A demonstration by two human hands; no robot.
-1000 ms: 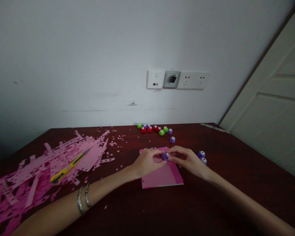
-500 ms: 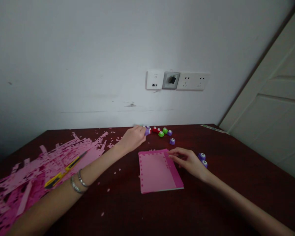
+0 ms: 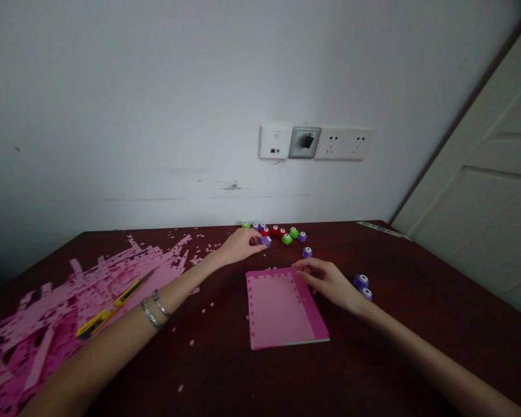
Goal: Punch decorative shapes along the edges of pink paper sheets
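My left hand [image 3: 242, 245] pinches a small purple craft punch [image 3: 265, 241] between thumb and fingers near the back of the table. In front lies a stack of pink paper [image 3: 278, 310], light pink over a darker pink sheet, with small punched shapes along its left, top and right margins. At the stack's upper right corner, my right hand [image 3: 327, 284] has its thumb and forefinger closed on the paper's edge. Two purple punches [image 3: 362, 282] stand just right of this hand, and another purple punch [image 3: 307, 252] is behind it.
Several red, green and purple punches [image 3: 287, 238] line the back edge. Pink paper scraps [image 3: 69, 295] heap at the left, with a yellow utility knife [image 3: 113, 307] on top. Tiny punched pieces dot the dark table [image 3: 208, 382]. Wall sockets [image 3: 345, 143] are behind; a door stands right.
My left hand has drawn the purple punch slightly toward me and right, uncovering a green punch and others behind it. My right hand stays at the paper's corner.
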